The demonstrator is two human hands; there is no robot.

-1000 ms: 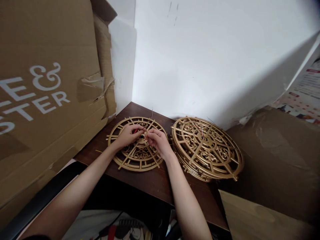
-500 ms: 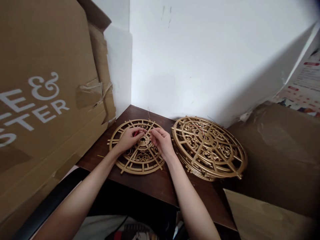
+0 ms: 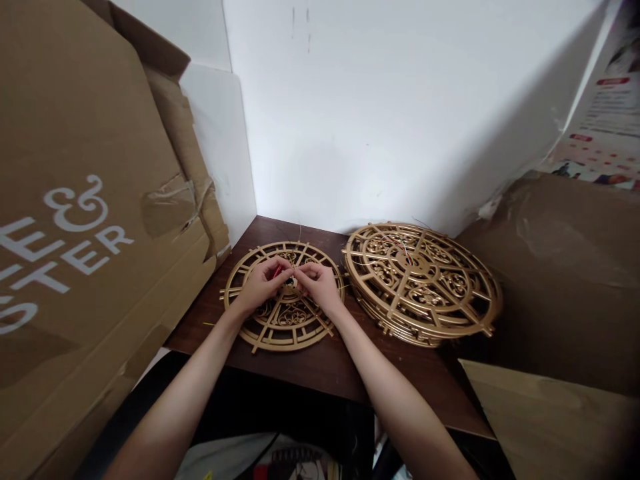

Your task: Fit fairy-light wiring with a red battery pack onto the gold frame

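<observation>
A round gold openwork disc [image 3: 285, 337] with scroll patterns lies flat on the dark brown table. Above its middle, my left hand [image 3: 265, 283] and my right hand [image 3: 319, 285] meet at the fingertips. Both hands are closed in a pinch on thin wires. A red piece, perhaps wire, [image 3: 279, 271] shows among my left fingers. Fine wire ends [image 3: 300, 232] stick up behind the hands over the disc's far rim. What exactly sits between the fingertips is too small to make out.
To the right stands a stack of similar gold discs [image 3: 425, 293], with red and white wires [image 3: 406, 252] on top. A large cardboard box [image 3: 100, 333] walls off the left side, and more cardboard [image 3: 565, 267] stands at right. The white wall [image 3: 380, 133] rises behind the table [image 3: 320, 373].
My hands have drawn together, so the fingertips now meet over the disc's centre. The view has shifted slightly, and the disc itself lies where it was on the table.
</observation>
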